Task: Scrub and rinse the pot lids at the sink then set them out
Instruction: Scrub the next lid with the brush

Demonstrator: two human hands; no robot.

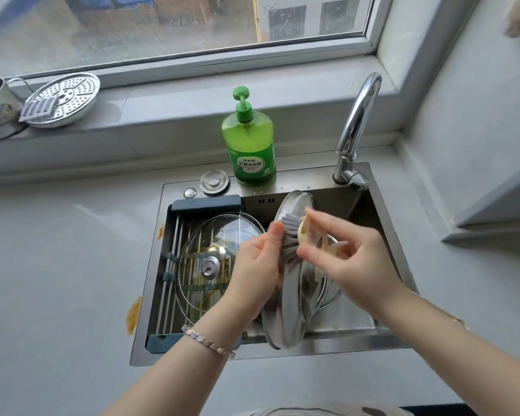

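With left hand (257,265), grips glass lid (288,313) on edge over sink (312,351); with right hand (351,259), pinches brush (291,235) against it.

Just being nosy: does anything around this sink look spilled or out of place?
Yes. Orange-brown smears stain the counter left of the sink, like spilled sauce. The glass lid on the rack carries similar residue.

A: You face a white-framed window (162,28); daylight comes through its streaked glass.
B: Below it a grey sill (282,85) runs across, and pale countertop (57,250) spreads to both your sides.
A: At your right stands a plain light wall (478,115).
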